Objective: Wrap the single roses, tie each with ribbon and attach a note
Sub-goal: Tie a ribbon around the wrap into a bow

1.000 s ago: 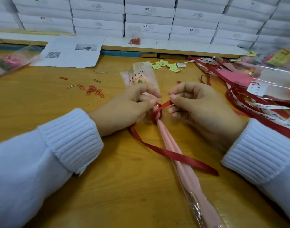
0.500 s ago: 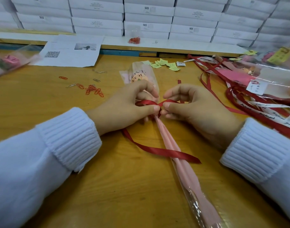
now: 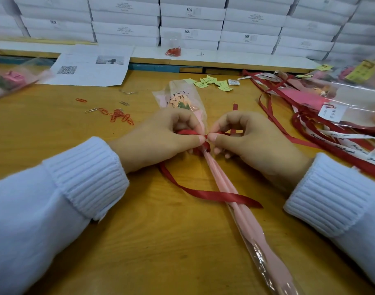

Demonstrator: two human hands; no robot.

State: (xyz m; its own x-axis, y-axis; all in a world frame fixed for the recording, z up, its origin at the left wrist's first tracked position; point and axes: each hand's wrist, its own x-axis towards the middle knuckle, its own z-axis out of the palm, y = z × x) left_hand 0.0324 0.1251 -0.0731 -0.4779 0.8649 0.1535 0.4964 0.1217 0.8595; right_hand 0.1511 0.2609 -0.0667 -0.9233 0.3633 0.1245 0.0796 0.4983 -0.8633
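now, with your left hand [image 3: 161, 141] and right hand [image 3: 246, 139] each pinching a loop of the red ribbon [image 3: 203, 193] at the wrapped rose [image 3: 227, 188] lying on the table [image 3: 54, 128], pull both evenly so the bow sits snug and flat.

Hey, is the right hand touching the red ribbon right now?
Touching. The head view shows the right hand pinching a loop of the ribbon between thumb and forefinger, at the knot on the rose wrap.
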